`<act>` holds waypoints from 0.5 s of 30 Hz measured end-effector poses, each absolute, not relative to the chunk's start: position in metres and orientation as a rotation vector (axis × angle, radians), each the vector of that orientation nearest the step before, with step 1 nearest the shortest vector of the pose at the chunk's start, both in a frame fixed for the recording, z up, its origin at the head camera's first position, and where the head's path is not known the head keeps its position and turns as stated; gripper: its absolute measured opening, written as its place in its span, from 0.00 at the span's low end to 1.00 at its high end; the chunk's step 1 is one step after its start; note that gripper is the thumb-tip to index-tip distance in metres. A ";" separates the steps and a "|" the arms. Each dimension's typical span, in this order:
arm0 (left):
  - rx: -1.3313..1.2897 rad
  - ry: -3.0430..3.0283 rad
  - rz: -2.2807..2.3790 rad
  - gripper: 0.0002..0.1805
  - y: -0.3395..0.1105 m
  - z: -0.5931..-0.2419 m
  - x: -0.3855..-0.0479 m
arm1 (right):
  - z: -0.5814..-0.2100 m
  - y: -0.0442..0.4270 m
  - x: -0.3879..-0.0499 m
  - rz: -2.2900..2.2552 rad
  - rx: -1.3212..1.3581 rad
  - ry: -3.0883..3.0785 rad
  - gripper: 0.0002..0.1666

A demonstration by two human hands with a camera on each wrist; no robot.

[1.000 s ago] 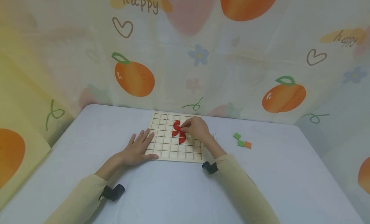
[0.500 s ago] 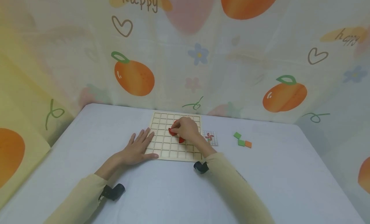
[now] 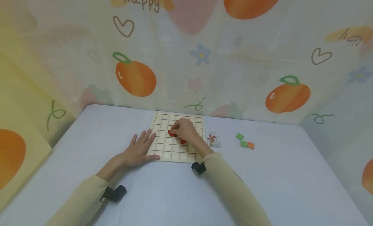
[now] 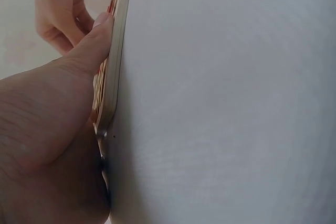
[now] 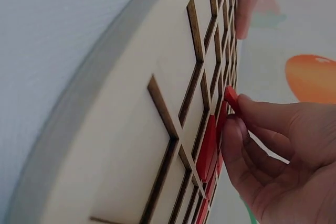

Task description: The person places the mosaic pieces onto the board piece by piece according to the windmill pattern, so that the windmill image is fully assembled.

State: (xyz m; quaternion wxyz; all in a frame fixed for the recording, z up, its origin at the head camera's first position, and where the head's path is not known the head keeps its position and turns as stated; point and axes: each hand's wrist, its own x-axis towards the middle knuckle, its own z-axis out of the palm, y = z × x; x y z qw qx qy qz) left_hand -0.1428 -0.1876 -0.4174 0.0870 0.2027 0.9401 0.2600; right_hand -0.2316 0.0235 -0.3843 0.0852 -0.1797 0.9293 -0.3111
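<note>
A pale wooden grid board (image 3: 163,151) lies on the table, with red curved tiles in several of its cells. My right hand (image 3: 186,129) is over the board's middle. Its thumb and forefinger pinch a small red tile (image 5: 231,99), tilted up from the grid in the right wrist view. Another red tile (image 3: 183,141) shows just below the hand; the hand hides other tiles behind it. My left hand (image 3: 138,151) lies flat with fingers spread at the board's left edge, fingertips and thumb touching the rim.
Right of the board lies a small gridded card (image 3: 212,139) printed with a red pinwheel figure. Farther right are two green tiles (image 3: 243,143) and an orange tile (image 3: 251,145). A patterned curtain (image 3: 175,73) hangs behind the table.
My right hand has shifted left across the board, and a red tile shows in its fingertips left of the earlier spot. The printed card has come into view. My left hand stays put.
</note>
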 end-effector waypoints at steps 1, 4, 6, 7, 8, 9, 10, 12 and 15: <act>0.601 2.797 0.778 0.53 -0.188 -0.417 -0.143 | -0.384 0.023 -0.232 -0.928 -0.537 2.772 0.07; 0.594 2.792 0.768 0.53 -0.188 -0.414 -0.142 | -0.385 0.023 -0.232 -0.923 -0.530 2.774 0.07; 0.602 2.796 0.775 0.53 -0.188 -0.415 -0.142 | -0.385 0.023 -0.233 -0.920 -0.521 2.772 0.07; 0.604 2.797 0.778 0.53 -0.188 -0.416 -0.142 | -0.385 0.022 -0.233 -0.917 -0.521 2.772 0.07; 0.604 2.798 0.779 0.53 -0.188 -0.416 -0.142 | -0.385 0.022 -0.234 -0.914 -0.521 2.771 0.07; 0.604 2.800 0.776 0.53 -0.188 -0.416 -0.142 | -0.385 0.022 -0.234 -0.910 -0.517 2.770 0.08; 0.603 2.801 0.775 0.53 -0.188 -0.417 -0.143 | -0.385 0.022 -0.234 -0.906 -0.513 2.770 0.08; 0.599 2.798 0.772 0.53 -0.188 -0.416 -0.142 | -0.386 0.021 -0.234 -0.906 -0.502 2.764 0.08; 0.589 2.794 0.767 0.53 -0.189 -0.415 -0.142 | -0.386 0.021 -0.234 -0.909 -0.487 2.756 0.08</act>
